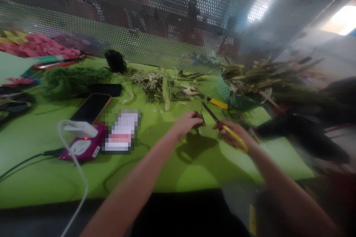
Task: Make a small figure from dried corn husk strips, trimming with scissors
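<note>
My right hand (232, 133) is closed around yellow-handled scissors (235, 139). Their dark blades point up and to the left, towards my other hand. Fingers pinched, my left hand (189, 123) holds a small dark piece of plant (203, 120) just above the green table, a short way left of the scissors. Blur hides the exact shape of that piece. Beyond both hands lies a heap of dried plant stems and leaves (155, 83). A yellow-handled cutter (218, 103) rests behind the scissors.
A green mesh basket (232, 96) full of dried stalks stands at back right. On the left are a dark phone (91, 108), a blurred-out phone (122, 131), a purple power block (83, 148) with cables, and green netting (71, 81). Perforated metal (178, 29) rises behind the table (133, 176).
</note>
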Action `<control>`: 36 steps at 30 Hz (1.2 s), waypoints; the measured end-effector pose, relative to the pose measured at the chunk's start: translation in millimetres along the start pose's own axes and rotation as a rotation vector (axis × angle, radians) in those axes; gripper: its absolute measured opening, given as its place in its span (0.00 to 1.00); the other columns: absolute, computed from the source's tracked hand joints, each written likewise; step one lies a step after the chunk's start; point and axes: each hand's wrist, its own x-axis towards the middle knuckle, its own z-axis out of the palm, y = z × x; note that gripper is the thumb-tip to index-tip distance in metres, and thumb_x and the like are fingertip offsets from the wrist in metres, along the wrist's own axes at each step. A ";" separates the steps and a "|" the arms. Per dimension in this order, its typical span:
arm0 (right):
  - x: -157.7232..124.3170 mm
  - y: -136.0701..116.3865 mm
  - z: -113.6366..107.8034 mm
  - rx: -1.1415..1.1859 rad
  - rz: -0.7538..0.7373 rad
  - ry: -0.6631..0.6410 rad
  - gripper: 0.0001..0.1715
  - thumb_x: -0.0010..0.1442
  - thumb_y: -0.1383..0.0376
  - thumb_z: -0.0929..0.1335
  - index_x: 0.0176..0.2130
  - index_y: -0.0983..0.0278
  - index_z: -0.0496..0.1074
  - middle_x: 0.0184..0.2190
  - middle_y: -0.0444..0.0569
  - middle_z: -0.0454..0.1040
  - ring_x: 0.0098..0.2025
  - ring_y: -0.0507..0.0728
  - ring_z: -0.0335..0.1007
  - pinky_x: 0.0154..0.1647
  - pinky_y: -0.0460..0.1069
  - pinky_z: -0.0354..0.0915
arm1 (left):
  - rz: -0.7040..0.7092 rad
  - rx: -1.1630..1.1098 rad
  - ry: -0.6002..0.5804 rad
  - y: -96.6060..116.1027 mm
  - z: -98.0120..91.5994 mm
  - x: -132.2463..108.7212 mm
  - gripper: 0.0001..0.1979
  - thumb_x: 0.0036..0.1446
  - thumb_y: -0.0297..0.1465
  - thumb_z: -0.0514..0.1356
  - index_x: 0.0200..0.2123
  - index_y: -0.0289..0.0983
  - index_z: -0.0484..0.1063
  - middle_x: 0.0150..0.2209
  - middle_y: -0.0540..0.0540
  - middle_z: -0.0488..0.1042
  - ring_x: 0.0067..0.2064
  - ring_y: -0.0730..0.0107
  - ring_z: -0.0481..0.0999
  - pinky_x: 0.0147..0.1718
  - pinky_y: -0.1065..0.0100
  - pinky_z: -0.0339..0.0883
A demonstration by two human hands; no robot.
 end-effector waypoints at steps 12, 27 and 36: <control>-6.3 6.8 -18.9 -0.453 -0.210 -0.025 0.28 0.60 0.44 0.66 0.50 0.61 0.67 0.46 0.53 0.74 0.45 0.61 0.73 0.45 0.53 0.70 | -0.022 -0.002 0.140 7.9 1.9 -2.4 0.02 0.56 0.27 0.60 0.32 0.35 0.70 0.30 0.44 0.77 0.31 0.69 0.78 0.41 0.59 0.74; -1.9 10.0 15.8 -0.986 -0.250 0.328 0.18 0.58 0.57 0.68 0.47 0.61 0.70 0.39 0.52 0.78 0.34 0.59 0.74 0.30 0.48 0.60 | -0.011 -0.167 0.071 5.4 6.7 -4.2 0.03 0.57 0.27 0.61 0.33 0.34 0.69 0.29 0.46 0.78 0.30 0.71 0.80 0.40 0.61 0.76; -3.0 10.9 20.1 -1.019 -0.245 0.347 0.18 0.59 0.57 0.68 0.47 0.60 0.71 0.37 0.49 0.79 0.29 0.57 0.72 0.27 0.48 0.57 | -0.007 -0.180 0.064 4.8 8.1 -5.2 0.03 0.57 0.26 0.61 0.34 0.33 0.70 0.31 0.46 0.78 0.30 0.73 0.79 0.40 0.62 0.77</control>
